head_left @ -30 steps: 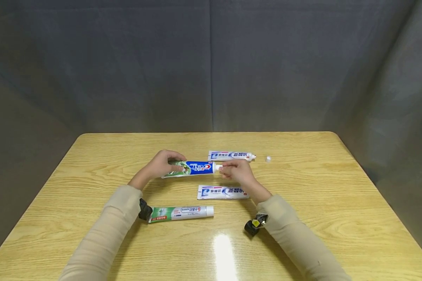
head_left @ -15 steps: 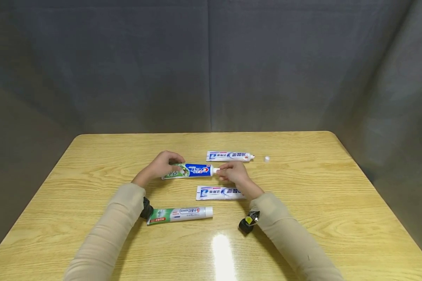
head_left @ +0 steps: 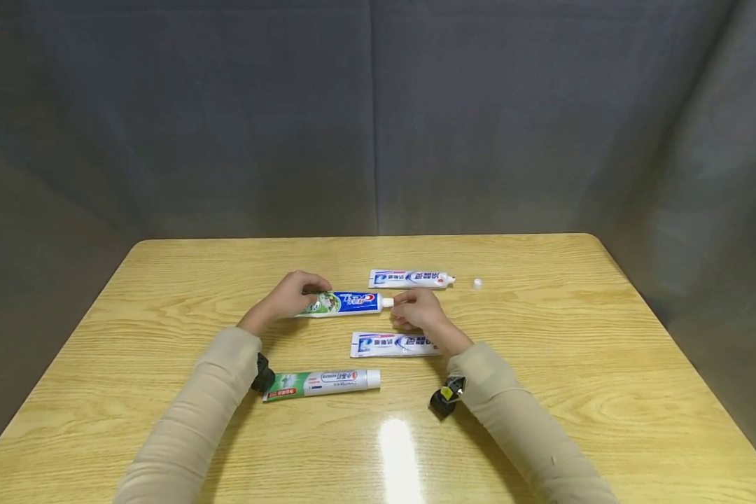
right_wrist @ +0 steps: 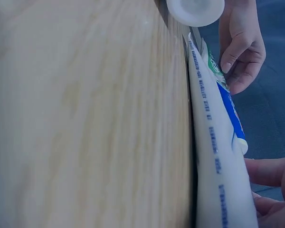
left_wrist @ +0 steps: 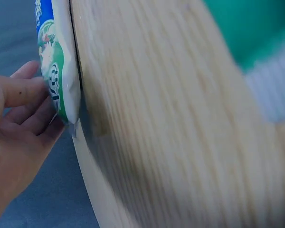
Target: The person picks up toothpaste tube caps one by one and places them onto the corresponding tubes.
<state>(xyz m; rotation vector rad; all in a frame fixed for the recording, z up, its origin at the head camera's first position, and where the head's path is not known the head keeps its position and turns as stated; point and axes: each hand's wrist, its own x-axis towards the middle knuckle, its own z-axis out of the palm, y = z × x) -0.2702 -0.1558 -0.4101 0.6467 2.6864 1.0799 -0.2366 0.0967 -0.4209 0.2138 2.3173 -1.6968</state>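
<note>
My left hand [head_left: 292, 294] grips the tail end of a blue and green Crest toothpaste tube [head_left: 355, 302], its thumb pressing the printed side [left_wrist: 59, 71]. The tube lies across the table with its white cap [head_left: 387, 302] pointing right. My right hand [head_left: 421, 309] is just beyond that cap, its fingers loosely bent. In the right wrist view the cap shows with a small gap to the fingers, partly behind a white toothpaste tube [right_wrist: 213, 156]. That white tube lies nearer to me, its right end hidden under my right wrist.
Farther back lies an uncapped white toothpaste tube [head_left: 409, 279], with a loose white cap [head_left: 477, 283] to its right. A green and white capped toothpaste tube [head_left: 327, 384] lies in front, beside my left wrist. The wooden table [head_left: 542, 315] ends at a grey curtain [head_left: 378, 140].
The Crest tube came down a little toward the table and its label has turned slightly. My right fingers, at the cap before, now stand just off it. The other tubes stay put.
</note>
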